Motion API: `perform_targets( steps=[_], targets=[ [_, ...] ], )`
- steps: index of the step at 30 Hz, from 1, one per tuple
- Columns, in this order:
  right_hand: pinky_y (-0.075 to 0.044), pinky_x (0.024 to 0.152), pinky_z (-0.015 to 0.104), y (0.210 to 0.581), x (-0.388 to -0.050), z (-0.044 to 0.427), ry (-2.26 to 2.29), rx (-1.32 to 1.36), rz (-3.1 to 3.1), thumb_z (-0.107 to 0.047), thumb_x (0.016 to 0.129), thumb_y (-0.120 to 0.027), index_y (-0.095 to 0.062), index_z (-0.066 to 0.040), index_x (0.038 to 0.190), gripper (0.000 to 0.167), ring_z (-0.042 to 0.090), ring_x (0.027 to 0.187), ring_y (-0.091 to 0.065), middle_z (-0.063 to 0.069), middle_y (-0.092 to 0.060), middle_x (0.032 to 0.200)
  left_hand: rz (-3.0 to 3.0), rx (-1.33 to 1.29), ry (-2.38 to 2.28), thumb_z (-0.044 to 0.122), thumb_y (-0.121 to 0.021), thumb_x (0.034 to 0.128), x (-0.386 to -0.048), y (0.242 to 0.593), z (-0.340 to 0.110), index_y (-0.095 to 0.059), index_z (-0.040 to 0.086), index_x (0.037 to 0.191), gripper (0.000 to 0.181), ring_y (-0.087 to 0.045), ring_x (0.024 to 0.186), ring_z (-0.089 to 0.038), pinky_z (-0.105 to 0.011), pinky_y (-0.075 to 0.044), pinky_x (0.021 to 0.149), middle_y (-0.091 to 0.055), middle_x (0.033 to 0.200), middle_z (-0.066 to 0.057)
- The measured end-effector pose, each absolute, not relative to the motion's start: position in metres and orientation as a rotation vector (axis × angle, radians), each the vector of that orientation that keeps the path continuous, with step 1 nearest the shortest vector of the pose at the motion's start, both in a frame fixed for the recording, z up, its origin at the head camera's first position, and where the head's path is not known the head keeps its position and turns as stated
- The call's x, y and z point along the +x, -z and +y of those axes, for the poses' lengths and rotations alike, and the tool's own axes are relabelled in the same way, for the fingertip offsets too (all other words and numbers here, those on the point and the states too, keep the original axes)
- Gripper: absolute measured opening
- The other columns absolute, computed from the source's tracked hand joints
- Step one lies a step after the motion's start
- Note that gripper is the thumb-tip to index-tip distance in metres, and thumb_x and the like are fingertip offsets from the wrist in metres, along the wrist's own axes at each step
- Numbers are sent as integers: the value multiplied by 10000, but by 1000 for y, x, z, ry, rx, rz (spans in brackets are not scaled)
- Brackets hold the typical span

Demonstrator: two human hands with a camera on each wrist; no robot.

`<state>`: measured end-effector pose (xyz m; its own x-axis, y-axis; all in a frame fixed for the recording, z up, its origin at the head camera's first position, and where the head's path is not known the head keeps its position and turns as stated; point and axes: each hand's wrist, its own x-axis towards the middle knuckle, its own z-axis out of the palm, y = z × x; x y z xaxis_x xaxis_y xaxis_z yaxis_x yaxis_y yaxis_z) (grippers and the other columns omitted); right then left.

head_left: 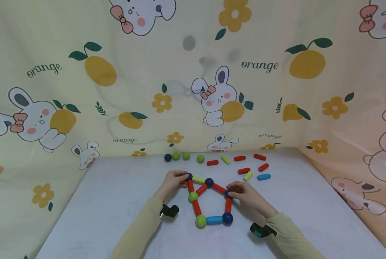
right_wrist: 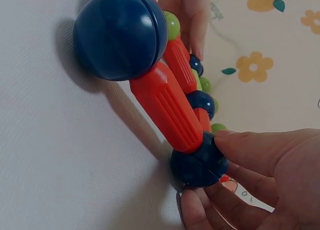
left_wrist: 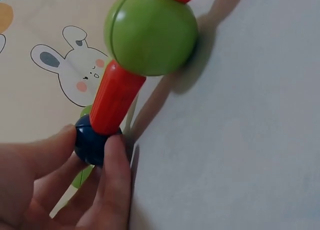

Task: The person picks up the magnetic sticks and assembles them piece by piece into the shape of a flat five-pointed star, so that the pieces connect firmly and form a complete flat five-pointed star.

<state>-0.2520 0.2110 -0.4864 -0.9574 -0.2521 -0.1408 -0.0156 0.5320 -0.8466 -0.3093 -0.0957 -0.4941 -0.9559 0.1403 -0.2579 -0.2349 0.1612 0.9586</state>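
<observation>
A frame of coloured rods and balls lies on the table in the head view, a five-sided ring joined to a small triangle. At its upper left corner my left hand [head_left: 173, 184] pinches a navy ball [left_wrist: 90, 144], from which a red rod [left_wrist: 116, 97] runs to a green ball [left_wrist: 152, 32]. On the other side my right hand [head_left: 246, 193] holds another navy ball [right_wrist: 199, 162] between thumb and fingers. A red rod [right_wrist: 167, 107] links that ball to a larger-looking navy ball [right_wrist: 117, 34]. A light blue rod [head_left: 214, 219] forms the near side.
Behind the frame lie loose pieces: a navy ball [head_left: 168, 157], several green balls [head_left: 186, 156], several red rods [head_left: 243, 171], two yellow-green rods [head_left: 248, 176] and a blue rod [head_left: 264, 177]. A printed curtain [head_left: 180, 122] hangs along the back of the white table [head_left: 115, 208].
</observation>
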Motion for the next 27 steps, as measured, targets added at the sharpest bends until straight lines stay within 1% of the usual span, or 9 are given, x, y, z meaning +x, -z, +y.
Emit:
perform_targets(
  steps=[7,9,12,15,19,21,24,27],
  targets=[
    [-466,912,453,483,-252,209,1391,-180,2525,-167,906,-669,-658,-90,1156,262,199,976,-567,13,-642,1049,2218,-174,-1922,150,-697,884,-306,492,-97,-664,5,1157,312,-655,769,-164,-282,-563,713,-669,1026,-125],
    [-465,912,455,483,-251,209,1388,-176,2523,-157,907,-667,-657,-92,1158,260,199,977,-567,12,-641,1052,2219,-174,-1933,149,-709,874,-305,492,-98,-660,-3,1154,322,-657,775,-164,-281,-562,716,-668,1015,-118],
    [-464,920,454,482,-251,211,1389,-178,2512,-136,908,-661,-651,-95,1172,267,199,994,-568,11,-640,1075,2207,-132,-1927,160,-712,873,-300,492,-101,-631,-18,1190,372,-661,805,-175,-292,-563,730,-662,1033,-132],
    [-464,928,465,481,-250,215,1386,-233,2492,-109,916,-643,-629,-71,1207,294,222,1026,-568,42,-634,1123,2162,-71,-1899,190,-713,874,-292,492,-103,-571,-4,1280,472,-661,877,-195,-310,-557,768,-625,1151,-154],
    [-468,932,463,479,-249,219,1401,-308,2452,-81,919,-631,-602,-38,1234,320,256,1055,-567,91,-619,1173,2084,-5,-1886,185,-737,852,-276,494,-103,-459,26,1399,634,-636,993,-214,-326,-545,814,-493,1366,-184],
    [-475,925,455,479,-249,220,1407,-332,2439,-75,916,-634,-596,-27,1238,328,258,1054,-570,103,-616,1179,2068,20,-1883,166,-761,826,-267,496,-100,-412,30,1431,711,-623,1014,-211,-332,-544,817,-451,1409,-189],
    [-485,900,431,479,-249,220,1410,-342,2427,-77,900,-655,-605,-28,1224,331,248,1020,-573,99,-624,1152,2087,52,-1877,133,-787,793,-256,498,-97,-385,29,1445,773,-636,980,-217,-332,-548,804,-474,1384,-195],
    [-493,866,404,481,-248,218,1403,-350,2394,-104,884,-682,-619,-38,1201,330,227,978,-576,76,-635,1112,2203,62,-1850,114,-801,775,-247,498,-96,-440,12,1401,730,-657,897,-210,-323,-557,770,-564,1257,-187]
  ],
)
